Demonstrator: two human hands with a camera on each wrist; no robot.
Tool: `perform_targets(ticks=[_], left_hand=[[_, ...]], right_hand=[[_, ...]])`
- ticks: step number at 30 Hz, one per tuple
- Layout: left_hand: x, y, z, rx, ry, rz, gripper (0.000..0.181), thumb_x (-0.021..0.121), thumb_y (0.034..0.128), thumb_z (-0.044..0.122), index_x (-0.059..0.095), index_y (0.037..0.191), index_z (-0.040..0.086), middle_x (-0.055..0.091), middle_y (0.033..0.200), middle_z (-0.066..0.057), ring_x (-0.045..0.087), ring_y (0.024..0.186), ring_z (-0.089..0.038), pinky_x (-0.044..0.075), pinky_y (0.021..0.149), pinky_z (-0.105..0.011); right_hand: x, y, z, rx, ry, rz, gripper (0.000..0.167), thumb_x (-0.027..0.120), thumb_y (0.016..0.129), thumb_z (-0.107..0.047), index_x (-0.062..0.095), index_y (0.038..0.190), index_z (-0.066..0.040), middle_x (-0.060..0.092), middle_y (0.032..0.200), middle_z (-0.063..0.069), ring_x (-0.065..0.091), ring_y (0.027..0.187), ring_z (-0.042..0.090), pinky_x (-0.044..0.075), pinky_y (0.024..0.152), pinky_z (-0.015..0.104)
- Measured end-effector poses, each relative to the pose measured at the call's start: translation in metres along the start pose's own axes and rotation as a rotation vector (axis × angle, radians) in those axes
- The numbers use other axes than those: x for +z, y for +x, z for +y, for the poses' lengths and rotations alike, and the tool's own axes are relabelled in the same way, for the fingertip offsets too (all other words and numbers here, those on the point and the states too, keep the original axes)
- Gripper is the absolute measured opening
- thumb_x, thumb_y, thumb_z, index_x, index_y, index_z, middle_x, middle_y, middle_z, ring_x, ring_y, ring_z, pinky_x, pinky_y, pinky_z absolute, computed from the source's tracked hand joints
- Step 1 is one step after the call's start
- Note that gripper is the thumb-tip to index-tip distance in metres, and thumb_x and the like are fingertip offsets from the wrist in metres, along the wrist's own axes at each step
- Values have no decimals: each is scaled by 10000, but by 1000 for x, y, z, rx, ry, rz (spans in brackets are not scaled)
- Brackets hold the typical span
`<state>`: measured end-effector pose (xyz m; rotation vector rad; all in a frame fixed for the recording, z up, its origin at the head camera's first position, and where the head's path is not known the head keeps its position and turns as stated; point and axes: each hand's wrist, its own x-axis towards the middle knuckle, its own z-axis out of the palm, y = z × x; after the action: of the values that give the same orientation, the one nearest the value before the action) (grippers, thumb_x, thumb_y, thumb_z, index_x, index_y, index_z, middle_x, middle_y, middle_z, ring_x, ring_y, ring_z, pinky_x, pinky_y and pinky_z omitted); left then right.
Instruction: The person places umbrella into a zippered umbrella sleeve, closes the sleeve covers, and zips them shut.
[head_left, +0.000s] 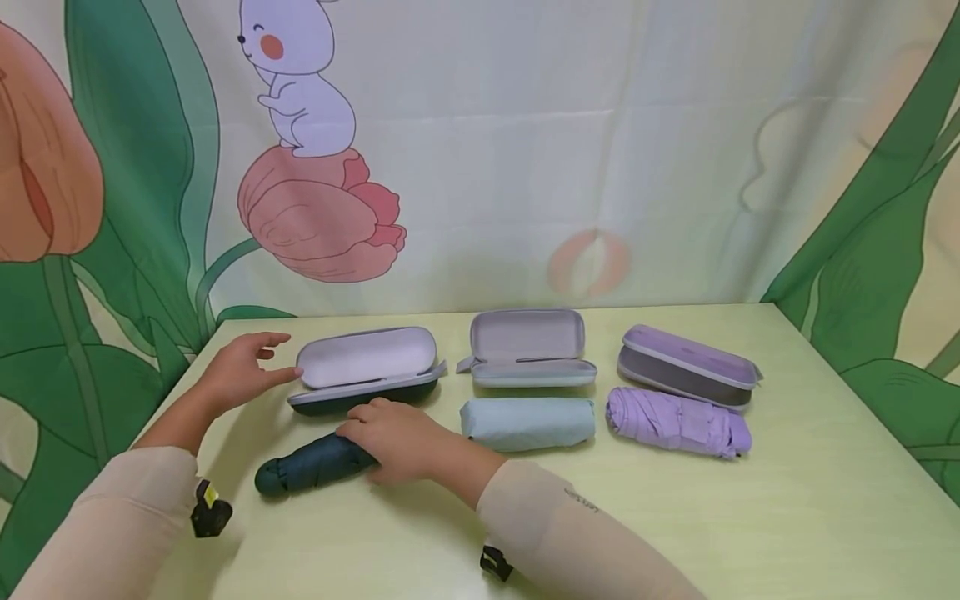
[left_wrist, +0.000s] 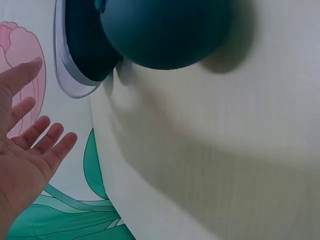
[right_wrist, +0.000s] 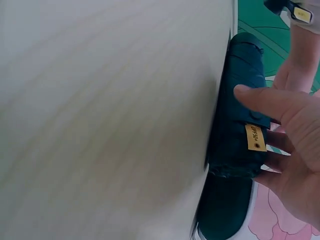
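dark umbrella (head_left: 317, 467) seems gripped by the right hand (head_left: 401, 440).

"UPF50+" on yellow tag (right_wrist: 255, 138) of dark teal umbrella (right_wrist: 233, 112), plus illegible sleeve lettering (head_left: 582, 500)

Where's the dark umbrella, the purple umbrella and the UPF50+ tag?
Dark umbrella (head_left: 322, 464), head view: middle of its wrapped cloth.
Purple umbrella (head_left: 678, 423), head view: its folded cloth.
UPF50+ tag (right_wrist: 256, 137), right wrist view: its printed face.

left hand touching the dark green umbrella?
Apart: the head view shows bare tabletop between the left hand and the dark green umbrella.
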<state>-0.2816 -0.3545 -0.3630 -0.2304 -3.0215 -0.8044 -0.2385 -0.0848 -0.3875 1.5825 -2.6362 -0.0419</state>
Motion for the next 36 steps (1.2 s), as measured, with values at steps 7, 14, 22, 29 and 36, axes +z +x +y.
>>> perform_targets(ticks=[7, 14, 22, 29, 36], left_hand=[[3, 16, -7, -57, -58, -39, 757, 696, 905, 289, 327, 1458, -74, 322, 1469, -334, 397, 1281, -518, 416, 977, -592], [12, 26, -13, -68, -134, -58, 713, 655, 928, 175, 276, 1477, -76, 298, 1452, -374, 386, 1276, -541, 405, 988, -590], [23, 34, -16, -66, -78, -55, 612, 605, 937, 109, 332, 1442, -102, 487, 1306, -371, 488, 1197, -496, 422, 977, -575], [28, 36, -17, -98, -88, -45, 480, 593, 912, 31, 470, 1363, -81, 566, 1175, -318, 562, 1037, -409, 533, 805, -430], [28, 32, -16, -133, -264, -42, 470, 565, 894, -32, 460, 1346, -106, 492, 1252, -349, 616, 953, -358, 577, 756, -388]], right_hand=[[2, 4, -1, 14, -93, -8, 548, 730, 874, -282, 528, 1381, -236, 591, 1227, -38, 536, 1109, 160, 427, 955, 253], [0, -1, 0, 41, -89, -1, 481, 761, 822, -277, 573, 1261, -226, 593, 1109, -17, 555, 990, 176, 498, 777, 278], [0, -7, -1, 65, -93, -8, 504, 791, 788, -353, 581, 1226, -218, 591, 1081, -12, 553, 953, 161, 511, 689, 282], [0, -14, 2, 73, -151, 3, 459, 788, 773, -385, 637, 1159, -185, 581, 1025, -9, 530, 891, 160, 495, 650, 269], [-2, -20, 9, 80, -159, -4, 469, 786, 783, -380, 627, 1178, -183, 576, 1038, -11, 528, 923, 154, 498, 678, 265]])
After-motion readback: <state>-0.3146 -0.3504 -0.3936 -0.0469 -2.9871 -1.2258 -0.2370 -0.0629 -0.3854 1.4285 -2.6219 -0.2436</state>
